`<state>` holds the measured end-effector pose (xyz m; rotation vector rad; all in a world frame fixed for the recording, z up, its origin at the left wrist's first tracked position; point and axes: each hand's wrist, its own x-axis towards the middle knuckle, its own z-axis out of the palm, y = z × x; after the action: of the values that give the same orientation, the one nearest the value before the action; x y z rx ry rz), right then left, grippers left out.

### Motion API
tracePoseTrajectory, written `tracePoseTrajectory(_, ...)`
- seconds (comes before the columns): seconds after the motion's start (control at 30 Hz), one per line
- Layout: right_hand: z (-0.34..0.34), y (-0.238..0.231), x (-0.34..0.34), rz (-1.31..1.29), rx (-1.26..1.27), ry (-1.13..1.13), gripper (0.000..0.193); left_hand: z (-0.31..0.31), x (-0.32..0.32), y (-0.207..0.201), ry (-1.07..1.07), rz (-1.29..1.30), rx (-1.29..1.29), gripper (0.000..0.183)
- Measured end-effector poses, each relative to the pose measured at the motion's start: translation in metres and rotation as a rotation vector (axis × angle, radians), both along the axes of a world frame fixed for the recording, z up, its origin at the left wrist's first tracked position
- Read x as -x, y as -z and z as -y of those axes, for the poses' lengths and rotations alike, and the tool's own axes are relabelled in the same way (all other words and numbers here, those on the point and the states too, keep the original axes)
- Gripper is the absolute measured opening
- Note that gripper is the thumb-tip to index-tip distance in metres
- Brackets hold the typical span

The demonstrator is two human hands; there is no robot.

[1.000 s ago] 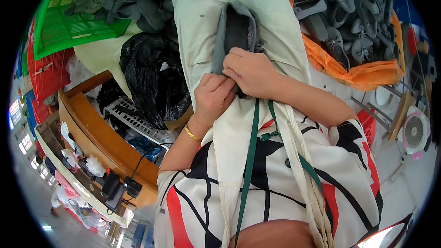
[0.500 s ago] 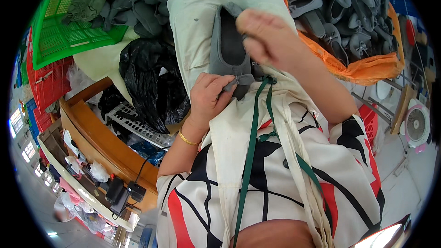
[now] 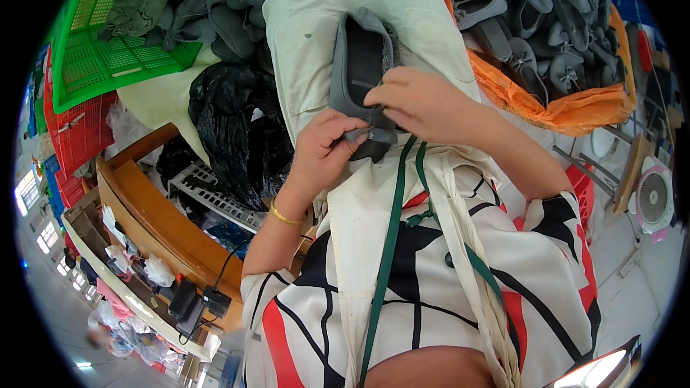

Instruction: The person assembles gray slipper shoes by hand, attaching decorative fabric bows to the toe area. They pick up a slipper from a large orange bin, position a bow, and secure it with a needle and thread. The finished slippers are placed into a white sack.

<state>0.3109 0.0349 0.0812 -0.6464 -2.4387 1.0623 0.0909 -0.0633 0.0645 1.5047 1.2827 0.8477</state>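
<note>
- Grey slipper: lies lengthwise on a pale cream cloth draped over the person's lap, opening facing up, heel end toward the body.
- Left hand: fingers curled closed, pinching the slipper's heel edge from the left.
- Right hand: fingers bent and closed on the same heel end from the right, thumb on the rim; what lies between the fingertips is too small to tell.
- Green strap: hangs down over the patterned shirt, just below the slipper.
- Heap of grey slippers: lies on orange sheeting, beyond the right hand.
- Black plastic bag: sits left of the cloth, below a green crate.
</note>
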Motion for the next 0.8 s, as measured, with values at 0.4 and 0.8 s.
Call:
tracePoseTrajectory(0.4, -0.006, 0.025, 0.022, 0.013, -0.421, 0.024, 0.016, -0.004, 0.001, 0.000, -0.026, -0.015, 0.090, 0.017)
tracePoseTrajectory(0.8, -0.003, 0.048, 0.038, -0.117, -0.069, 0.459, 0.021, -0.003, -0.001, 0.000, -0.082, -0.057, 0.154, 0.021)
